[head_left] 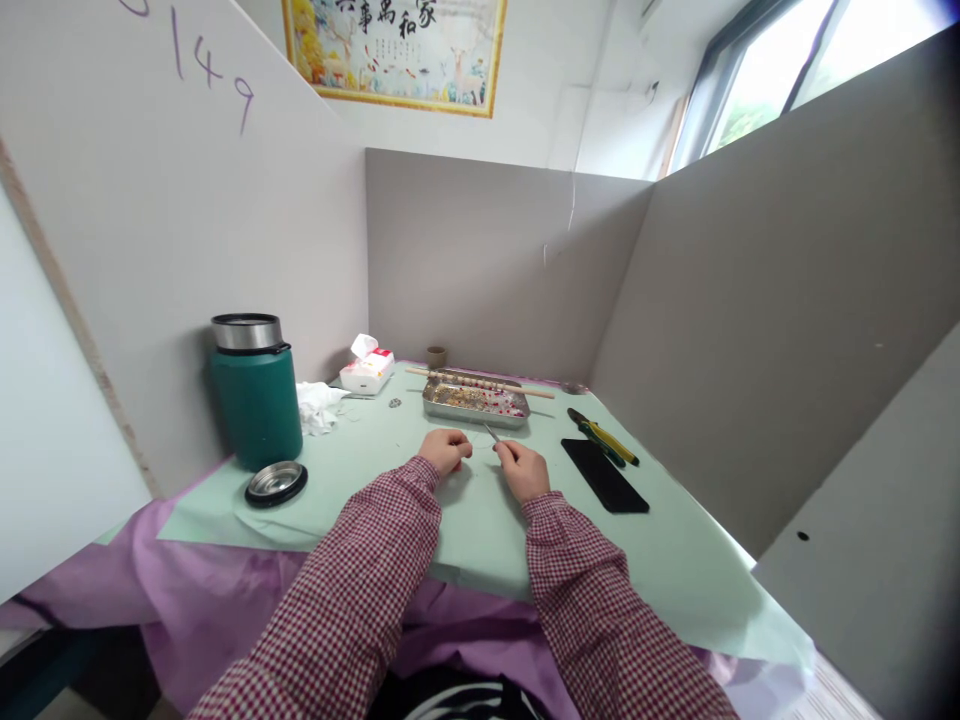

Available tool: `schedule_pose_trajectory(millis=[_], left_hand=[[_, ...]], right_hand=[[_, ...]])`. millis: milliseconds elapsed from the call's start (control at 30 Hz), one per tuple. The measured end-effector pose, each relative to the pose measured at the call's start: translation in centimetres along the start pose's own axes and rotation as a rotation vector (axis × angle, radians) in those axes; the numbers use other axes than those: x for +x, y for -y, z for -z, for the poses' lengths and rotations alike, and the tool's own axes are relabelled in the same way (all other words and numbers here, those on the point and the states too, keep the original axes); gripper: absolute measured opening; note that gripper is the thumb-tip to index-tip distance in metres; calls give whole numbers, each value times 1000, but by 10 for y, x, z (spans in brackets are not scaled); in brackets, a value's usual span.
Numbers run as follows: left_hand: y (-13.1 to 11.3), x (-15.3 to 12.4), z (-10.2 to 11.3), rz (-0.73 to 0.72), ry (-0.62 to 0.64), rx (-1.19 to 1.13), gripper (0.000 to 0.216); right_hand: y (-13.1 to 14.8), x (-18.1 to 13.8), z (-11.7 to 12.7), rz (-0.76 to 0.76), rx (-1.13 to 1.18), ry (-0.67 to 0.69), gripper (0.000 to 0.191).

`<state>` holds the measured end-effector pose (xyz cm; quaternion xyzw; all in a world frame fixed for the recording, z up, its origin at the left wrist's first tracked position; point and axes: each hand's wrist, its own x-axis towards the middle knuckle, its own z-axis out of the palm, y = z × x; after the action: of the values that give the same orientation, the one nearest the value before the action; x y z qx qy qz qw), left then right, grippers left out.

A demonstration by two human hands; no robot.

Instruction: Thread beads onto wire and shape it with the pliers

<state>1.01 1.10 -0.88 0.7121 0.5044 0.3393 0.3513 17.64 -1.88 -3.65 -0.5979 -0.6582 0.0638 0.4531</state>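
Observation:
Both my hands rest on the pale green table cover (360,480), just in front of a metal tray (475,401) of small red and gold beads. My left hand (445,449) is curled into a loose fist; what it holds is too small to make out. My right hand (523,468) pinches a thin metal needle-like tool (491,432) that points up toward the tray. A wooden stick (480,383) with beads on it lies across the tray's far edge.
A green thermos (255,390) stands at the left with its lid (276,483) in front of it. A tissue pack (367,368) and a crumpled tissue (319,405) lie behind. Yellow-handled pliers (602,436) and a black phone (604,475) lie at the right. Grey partitions enclose the table.

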Motion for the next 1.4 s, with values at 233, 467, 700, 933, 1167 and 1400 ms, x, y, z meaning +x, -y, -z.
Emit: schedule_pose_trajectory(millis=[233, 467, 700, 933, 1167, 1400], left_hand=[[-2, -1, 0, 2, 21, -74, 16], [0, 1, 0, -12, 4, -11, 17], [1, 0, 0, -24, -4, 41, 18], [1, 0, 1, -72, -50, 113, 21], [-1, -1, 1, -71, -45, 120, 20], [-3, -2, 1, -62, -43, 132, 20]], right_hand=[[1, 2, 5, -113, 196, 68, 39], [6, 1, 5, -119, 170, 22, 36], [4, 0, 3, -74, 72, 12, 36], [-1, 1, -1, -62, -73, -1, 35], [-2, 3, -1, -100, -35, 1, 36], [-2, 2, 0, -105, 15, -22, 37]])
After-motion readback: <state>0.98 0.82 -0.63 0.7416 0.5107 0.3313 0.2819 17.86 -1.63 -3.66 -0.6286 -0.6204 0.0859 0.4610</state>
